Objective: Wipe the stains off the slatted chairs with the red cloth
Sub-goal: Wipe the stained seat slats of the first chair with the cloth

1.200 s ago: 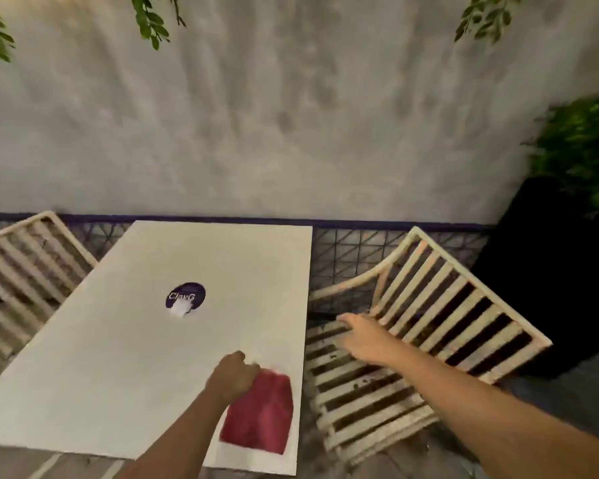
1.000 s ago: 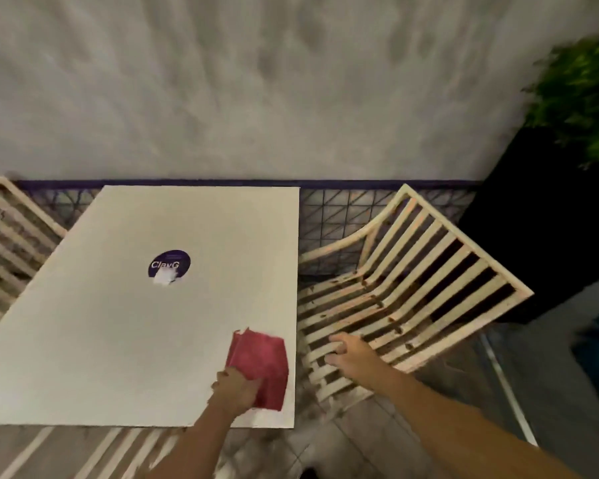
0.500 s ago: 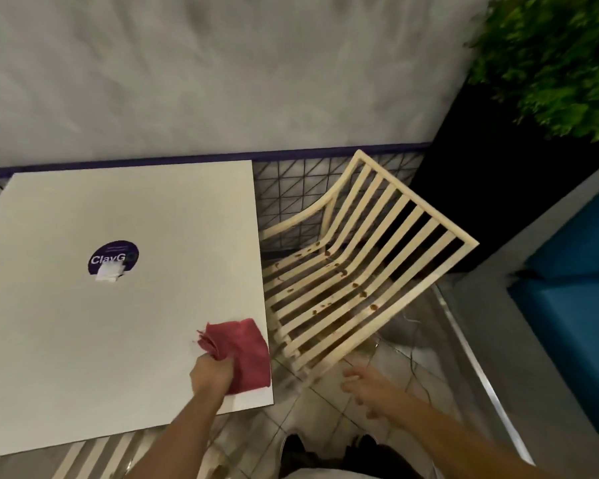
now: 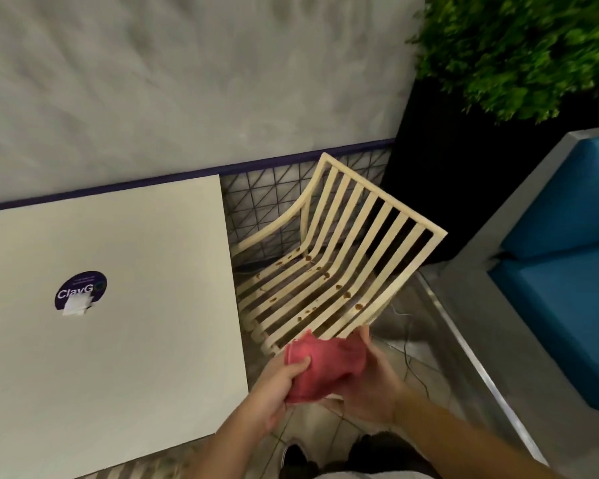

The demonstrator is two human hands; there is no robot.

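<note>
Item: red cloth (image 4: 325, 366), one, bunched, held in the air between my hands just off the front edge of the slatted chair (image 4: 370, 236) seat, to the right of the bench's (image 4: 118, 340) near right corner; whether it brushes the front slat I cannot tell. Left hand (image 4: 274, 388): fingers (image 4: 300, 365) curled round the cloth's left side, thumb pinching on top. Right hand (image 4: 374, 385): cupped beneath the right side, fingertips hooked over the far edge. Handling, by my judgement: light, soft, limp, with no shape of its own; damp or dry not discernible. Best gathered into a thick pad in one palm, loose corners tucked in. Stains (image 4: 358, 307): brown spots scattered along the seat slats. The slats look stiff with open gaps, so I would rub lengthwise along each.
</note>
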